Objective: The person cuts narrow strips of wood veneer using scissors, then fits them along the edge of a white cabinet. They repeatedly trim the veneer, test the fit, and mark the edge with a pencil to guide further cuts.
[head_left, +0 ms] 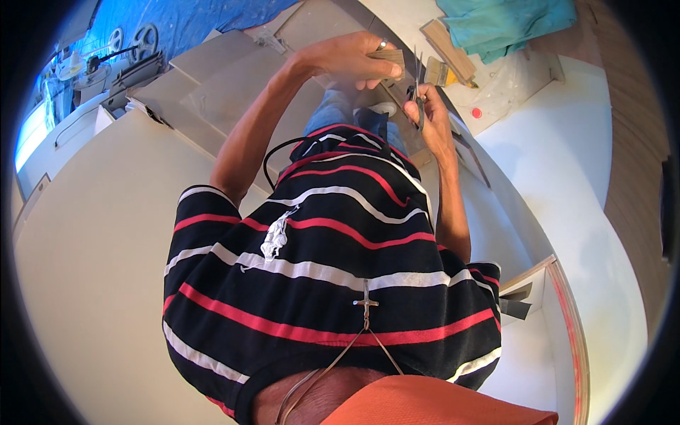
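My left hand point(358, 60), a silver ring on one finger, grips a small greyish-brown rectangular piece point(389, 58) at the top centre; I cannot make out its material. My right hand point(428, 110) is closed on scissors point(416, 99) with dark handles, their metal blades pointing up just right of that piece. A paintbrush point(439, 74) with a yellow handle lies beyond the scissors, beside a wooden board point(446, 48). My striped shirt and jeans fill the middle of the view below both hands.
A teal cloth point(506, 25), a clear plastic bag point(513, 88) and a small red round object point(476, 113) lie at upper right. White panels point(92, 248) and a wooden-edged compartment point(567, 319) flank me. A blue sheet point(177, 18) and assorted equipment point(99, 71) are at upper left.
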Demonstrator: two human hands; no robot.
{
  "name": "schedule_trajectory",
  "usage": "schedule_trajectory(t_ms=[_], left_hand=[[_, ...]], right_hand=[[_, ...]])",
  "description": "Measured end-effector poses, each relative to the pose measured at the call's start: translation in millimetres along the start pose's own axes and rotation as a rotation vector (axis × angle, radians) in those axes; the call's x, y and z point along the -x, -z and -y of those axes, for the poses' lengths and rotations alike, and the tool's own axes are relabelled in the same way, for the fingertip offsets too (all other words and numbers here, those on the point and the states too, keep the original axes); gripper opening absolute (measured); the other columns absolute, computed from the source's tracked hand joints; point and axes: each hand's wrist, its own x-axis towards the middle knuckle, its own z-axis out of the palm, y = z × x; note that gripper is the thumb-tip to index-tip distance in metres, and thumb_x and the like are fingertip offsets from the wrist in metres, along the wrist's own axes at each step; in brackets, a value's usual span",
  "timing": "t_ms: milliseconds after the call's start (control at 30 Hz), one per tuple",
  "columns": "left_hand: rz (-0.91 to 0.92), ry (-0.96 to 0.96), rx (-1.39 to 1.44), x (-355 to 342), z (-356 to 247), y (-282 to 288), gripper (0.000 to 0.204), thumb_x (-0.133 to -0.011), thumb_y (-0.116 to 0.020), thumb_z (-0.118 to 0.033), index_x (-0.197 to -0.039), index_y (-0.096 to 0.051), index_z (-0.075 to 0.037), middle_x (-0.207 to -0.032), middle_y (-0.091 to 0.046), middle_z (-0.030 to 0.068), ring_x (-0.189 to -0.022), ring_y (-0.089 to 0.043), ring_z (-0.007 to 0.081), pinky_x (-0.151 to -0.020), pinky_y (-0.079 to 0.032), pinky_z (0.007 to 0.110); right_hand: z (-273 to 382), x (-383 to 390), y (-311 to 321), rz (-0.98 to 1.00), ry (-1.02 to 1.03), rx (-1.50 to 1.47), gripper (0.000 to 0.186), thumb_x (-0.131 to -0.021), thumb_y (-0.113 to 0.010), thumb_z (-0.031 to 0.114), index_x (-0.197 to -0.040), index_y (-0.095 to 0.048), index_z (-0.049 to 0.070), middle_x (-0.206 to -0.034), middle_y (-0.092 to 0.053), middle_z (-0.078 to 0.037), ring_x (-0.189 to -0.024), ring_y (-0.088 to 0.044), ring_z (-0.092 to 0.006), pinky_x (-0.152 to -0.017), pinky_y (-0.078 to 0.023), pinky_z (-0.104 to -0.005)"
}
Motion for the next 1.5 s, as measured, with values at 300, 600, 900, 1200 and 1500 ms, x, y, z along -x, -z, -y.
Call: schedule_trajectory(t_ms=[300,600,900,1200,1500], left_hand=[[-0.011,-0.068,-0.005,-5.5,-2.5,-7.2,0.031,-0.099,-0.062,-0.035,-0.097,-0.069,-0.005,-0.067,-0.061,0.0002,-0.059,-0.059,0.0102,-0.055,-0.048,0.027],[0.009,-0.092,0.006,-6.5,-3.2,-15.1,0.031,-0.1,-0.062,-0.034,-0.098,-0.068,-0.004,-0.069,-0.061,0.0011,-0.06,-0.059,0.0106,-0.055,-0.047,0.028],[-0.016,-0.117,-0.006,-7.5,-1.1,-16.0,0.031,-0.102,-0.059,-0.033,-0.095,-0.064,-0.003,-0.071,-0.062,0.0012,-0.062,-0.059,0.0101,-0.057,-0.048,0.027],[-0.164,-0.329,0.11,-12.5,4.1,-26.2,0.031,-0.102,-0.048,-0.029,-0.101,-0.062,-0.001,-0.09,-0.065,0.004,-0.082,-0.062,0.012,-0.078,-0.05,0.028],[-0.369,-0.245,0.383,-27.9,11.4,-23.3,0.031,-0.102,-0.053,-0.027,-0.105,-0.069,-0.001,-0.097,-0.068,0.0037,-0.084,-0.062,0.0107,-0.07,-0.05,0.028]], right_hand=[[15.6,11.3,-5.9,-0.058,0.069,0.175,0.042,-0.076,-0.086,0.021,-0.089,-0.048,0.008,-0.067,-0.045,0.003,-0.058,-0.04,-0.0078,-0.055,-0.036,-0.0256],[51.0,21.8,-7.3,-0.149,0.043,0.305,0.045,-0.077,-0.087,0.029,-0.084,-0.048,0.008,-0.065,-0.044,0.006,-0.057,-0.035,-0.0063,-0.051,-0.03,-0.025],[11.1,13.5,-4.9,-0.197,0.047,0.077,0.036,-0.084,-0.084,0.02,-0.086,-0.05,0.007,-0.066,-0.042,0.007,-0.06,-0.037,-0.0045,-0.053,-0.033,-0.0233],[-180.8,-89.7,150.4,-0.515,-0.176,0.787,0.061,-0.075,-0.083,0.058,-0.092,-0.063,0.003,-0.085,-0.069,-0.011,-0.077,-0.066,-0.0249,-0.072,-0.052,-0.0385],[-254.1,-195.4,217.6,-0.488,-0.662,0.975,0.058,-0.075,-0.08,0.057,-0.109,-0.068,0.012,-0.113,-0.073,-0.013,-0.107,-0.071,-0.0313,-0.088,-0.057,-0.0457]])
